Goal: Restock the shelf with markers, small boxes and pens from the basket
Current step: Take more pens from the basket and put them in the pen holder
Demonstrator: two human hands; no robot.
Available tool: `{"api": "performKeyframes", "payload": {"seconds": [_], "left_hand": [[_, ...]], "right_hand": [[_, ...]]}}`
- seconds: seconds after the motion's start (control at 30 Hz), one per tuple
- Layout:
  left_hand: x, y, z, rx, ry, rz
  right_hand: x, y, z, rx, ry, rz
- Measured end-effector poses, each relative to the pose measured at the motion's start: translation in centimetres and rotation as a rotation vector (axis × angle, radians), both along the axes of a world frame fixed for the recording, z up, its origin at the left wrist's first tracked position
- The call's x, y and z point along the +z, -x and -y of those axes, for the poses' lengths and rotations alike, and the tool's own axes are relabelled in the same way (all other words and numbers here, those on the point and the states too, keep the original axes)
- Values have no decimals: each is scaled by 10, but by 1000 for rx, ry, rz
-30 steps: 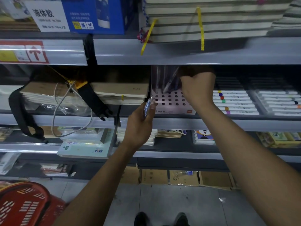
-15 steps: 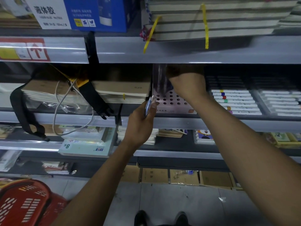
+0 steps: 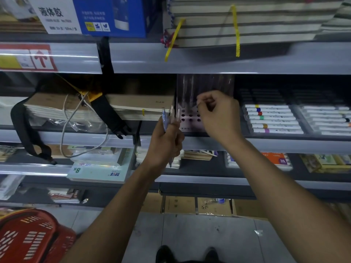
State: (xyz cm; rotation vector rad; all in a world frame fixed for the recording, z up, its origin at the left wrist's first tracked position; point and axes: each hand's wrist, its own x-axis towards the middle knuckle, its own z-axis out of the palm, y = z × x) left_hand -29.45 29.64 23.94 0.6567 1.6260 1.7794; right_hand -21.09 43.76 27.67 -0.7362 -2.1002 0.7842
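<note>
Shelf [image 3: 284,142] carries pen holder [image 3: 190,118], markers [image 3: 273,118], notebooks [image 3: 136,109].

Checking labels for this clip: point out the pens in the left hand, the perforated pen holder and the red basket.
pens [image 3: 164,118], head view, blue barrel above the fist
perforated pen holder [image 3: 187,118], head view, holed front face
red basket [image 3: 30,238], head view, slotted side wall

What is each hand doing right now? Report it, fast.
Left hand: grips a bunch of pens.
Right hand: fingers curled at the pen holder; whether it holds anything cannot be told.
</note>
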Motion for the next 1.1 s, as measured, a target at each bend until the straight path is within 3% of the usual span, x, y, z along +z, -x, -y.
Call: {"api": "performKeyframes", "payload": {"seconds": [0.1,0.2,0.3,0.43,0.53,0.7,0.8,0.93,1.1], "left_hand": [[-1,-1,-2,9,-5,26],[-2,-6,-2,-12,-9,-179],[-6,-6,-4,-30,-31,-266],[-10,-8,-6,-35,-10,-409],[-11,-10,-2,-44,51,-361],[-14,-8,2,-7,176,-419],[-16,-8,4,48,244,-569],[-20,-7,4,75,334,-778],[-21,-7,3,78,363,-827]], "right_hand": [[-10,-12,15,85,81,-57],[-11,-21,33,201,144,-97],[-10,-22,47,283,192,-45],[-14,-22,50,250,228,-13],[-13,-24,45,243,291,-40],[2,-28,30,97,485,-293],[6,-29,12,-55,439,-391],[5,-22,-4,-129,356,-336],[5,-14,-15,-221,254,-289]]}}
